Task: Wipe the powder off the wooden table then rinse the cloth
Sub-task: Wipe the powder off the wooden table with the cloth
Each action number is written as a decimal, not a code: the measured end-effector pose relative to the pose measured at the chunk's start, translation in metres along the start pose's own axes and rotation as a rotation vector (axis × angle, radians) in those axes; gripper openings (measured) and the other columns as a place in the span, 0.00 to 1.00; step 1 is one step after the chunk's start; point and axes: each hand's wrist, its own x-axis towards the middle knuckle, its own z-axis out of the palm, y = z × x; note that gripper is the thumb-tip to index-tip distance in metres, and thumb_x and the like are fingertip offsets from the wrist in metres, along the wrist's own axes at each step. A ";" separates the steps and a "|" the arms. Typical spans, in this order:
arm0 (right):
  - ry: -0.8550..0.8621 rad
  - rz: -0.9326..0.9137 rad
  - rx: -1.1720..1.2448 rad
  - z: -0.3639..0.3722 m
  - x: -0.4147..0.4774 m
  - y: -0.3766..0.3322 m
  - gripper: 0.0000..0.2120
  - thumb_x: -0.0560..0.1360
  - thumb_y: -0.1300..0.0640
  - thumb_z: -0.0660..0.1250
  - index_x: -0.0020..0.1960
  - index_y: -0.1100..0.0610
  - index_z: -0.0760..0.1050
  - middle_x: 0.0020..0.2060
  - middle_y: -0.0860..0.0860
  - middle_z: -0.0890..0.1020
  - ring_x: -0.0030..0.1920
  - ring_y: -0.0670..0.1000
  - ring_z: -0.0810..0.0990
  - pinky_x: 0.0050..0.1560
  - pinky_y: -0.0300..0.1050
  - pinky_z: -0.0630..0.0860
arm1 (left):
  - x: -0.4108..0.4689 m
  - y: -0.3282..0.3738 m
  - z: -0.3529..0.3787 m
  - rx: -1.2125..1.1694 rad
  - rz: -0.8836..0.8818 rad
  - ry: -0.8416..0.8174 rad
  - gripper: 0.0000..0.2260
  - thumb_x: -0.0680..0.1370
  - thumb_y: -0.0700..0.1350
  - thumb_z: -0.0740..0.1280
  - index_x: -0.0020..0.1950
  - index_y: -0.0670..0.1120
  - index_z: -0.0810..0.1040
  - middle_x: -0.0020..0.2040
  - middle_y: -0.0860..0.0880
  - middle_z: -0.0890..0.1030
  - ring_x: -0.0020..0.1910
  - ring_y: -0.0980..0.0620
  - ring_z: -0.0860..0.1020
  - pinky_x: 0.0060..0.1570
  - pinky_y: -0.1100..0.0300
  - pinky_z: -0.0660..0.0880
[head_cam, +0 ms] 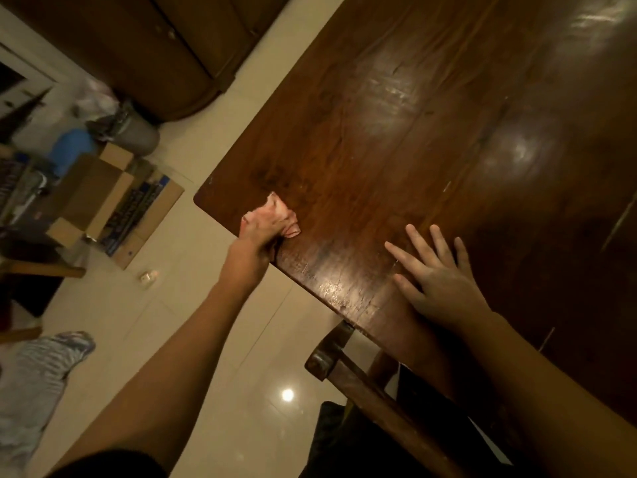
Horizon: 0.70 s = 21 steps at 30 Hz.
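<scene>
Left hand (260,227) presses a crumpled pink-and-white cloth (281,215) onto the dark polished wooden bench (431,108), near its left corner, right at the near edge. Fingers curl over the cloth, bunching it; exact grip is partly hidden by the hand. Right hand (436,276) lies flat on the bench to the right, well apart from the cloth, fingers (418,241) spread, bracing. No powder is clearly visible in this dim light; faint pale specks near the cloth, cannot tell. To do this stroke well: keep the palm flat for even pressure, gather residue inward into the cloth rather than pushing it off onto the pale tiled floor (213,339), and fold to a clean face before rinsing.
</scene>
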 end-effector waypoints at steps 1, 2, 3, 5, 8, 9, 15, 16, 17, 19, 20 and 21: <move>0.000 0.002 0.000 0.000 0.000 -0.001 0.29 0.78 0.36 0.44 0.78 0.33 0.43 0.80 0.44 0.39 0.79 0.54 0.33 0.76 0.62 0.32 | 0.008 0.000 -0.009 -0.121 -0.127 0.000 0.20 0.78 0.34 0.65 0.68 0.50 0.77 0.65 0.62 0.75 0.66 0.64 0.71 0.73 0.57 0.63; 0.002 0.004 -0.003 0.000 0.001 -0.001 0.29 0.78 0.36 0.44 0.78 0.33 0.42 0.80 0.44 0.39 0.79 0.54 0.33 0.76 0.62 0.32 | 0.019 -0.009 -0.014 -0.197 -0.244 -0.014 0.19 0.76 0.37 0.69 0.66 0.48 0.77 0.60 0.60 0.79 0.61 0.62 0.75 0.71 0.52 0.68; 0.006 0.004 -0.008 0.000 0.001 -0.001 0.29 0.78 0.36 0.44 0.78 0.33 0.42 0.80 0.44 0.39 0.79 0.54 0.33 0.76 0.62 0.32 | 0.033 -0.012 -0.029 -0.305 -0.361 -0.015 0.24 0.72 0.40 0.72 0.68 0.44 0.75 0.58 0.55 0.81 0.59 0.57 0.78 0.66 0.51 0.73; 0.014 0.008 -0.015 0.002 0.001 -0.001 0.30 0.78 0.36 0.44 0.78 0.33 0.41 0.80 0.44 0.38 0.79 0.54 0.33 0.76 0.61 0.31 | 0.063 -0.035 -0.049 -0.476 -0.628 0.091 0.37 0.65 0.45 0.79 0.72 0.40 0.71 0.57 0.50 0.80 0.57 0.53 0.79 0.56 0.59 0.78; 0.043 0.015 -0.014 0.007 0.002 0.000 0.30 0.78 0.36 0.44 0.78 0.33 0.42 0.80 0.44 0.39 0.79 0.54 0.34 0.76 0.61 0.32 | 0.087 -0.036 -0.056 -0.270 -0.766 0.056 0.19 0.80 0.44 0.67 0.71 0.45 0.73 0.62 0.49 0.75 0.62 0.52 0.74 0.59 0.64 0.70; 0.054 0.016 -0.017 0.008 0.001 0.000 0.30 0.78 0.36 0.44 0.78 0.33 0.42 0.81 0.44 0.40 0.80 0.54 0.35 0.76 0.61 0.32 | 0.092 -0.037 -0.050 -0.134 -0.682 0.076 0.18 0.83 0.41 0.60 0.72 0.49 0.72 0.67 0.48 0.74 0.68 0.50 0.71 0.67 0.60 0.66; 0.108 -0.014 -0.057 0.015 -0.001 0.004 0.29 0.79 0.37 0.46 0.79 0.36 0.50 0.81 0.47 0.49 0.81 0.57 0.45 0.77 0.64 0.41 | 0.049 -0.003 -0.005 -0.073 -0.080 -0.174 0.35 0.77 0.31 0.61 0.65 0.72 0.71 0.74 0.56 0.70 0.75 0.49 0.66 0.75 0.44 0.61; 0.106 -0.029 -0.053 0.015 -0.002 0.007 0.29 0.79 0.37 0.46 0.79 0.37 0.51 0.81 0.48 0.51 0.81 0.57 0.47 0.77 0.63 0.43 | 0.036 0.000 0.003 -0.051 -0.033 -0.204 0.34 0.76 0.31 0.61 0.69 0.68 0.71 0.76 0.53 0.68 0.76 0.46 0.64 0.76 0.44 0.57; 0.098 -0.048 -0.042 0.014 -0.004 0.010 0.28 0.79 0.37 0.46 0.79 0.37 0.52 0.81 0.47 0.51 0.81 0.57 0.48 0.77 0.62 0.43 | 0.027 0.000 0.004 -0.052 -0.004 -0.212 0.31 0.77 0.30 0.62 0.71 0.61 0.72 0.76 0.50 0.68 0.76 0.46 0.64 0.77 0.48 0.56; 0.086 -0.085 -0.008 0.012 -0.009 0.017 0.28 0.79 0.37 0.45 0.79 0.37 0.53 0.81 0.46 0.53 0.81 0.55 0.49 0.78 0.60 0.46 | 0.016 -0.006 -0.005 -0.095 -0.021 -0.135 0.30 0.77 0.29 0.63 0.68 0.62 0.74 0.70 0.51 0.74 0.71 0.53 0.69 0.72 0.58 0.64; 0.084 -0.095 0.004 0.011 -0.013 0.021 0.27 0.79 0.37 0.45 0.79 0.37 0.54 0.80 0.45 0.53 0.81 0.54 0.50 0.78 0.60 0.47 | 0.018 -0.007 -0.012 -0.114 -0.093 -0.057 0.32 0.76 0.28 0.62 0.66 0.64 0.75 0.68 0.55 0.74 0.69 0.57 0.70 0.69 0.60 0.67; 0.080 -0.100 0.011 0.010 -0.017 0.025 0.27 0.79 0.38 0.45 0.78 0.37 0.54 0.80 0.44 0.54 0.80 0.53 0.51 0.78 0.59 0.49 | 0.025 -0.007 -0.017 -0.108 -0.197 0.055 0.32 0.75 0.27 0.61 0.65 0.62 0.76 0.67 0.57 0.74 0.68 0.59 0.70 0.69 0.60 0.67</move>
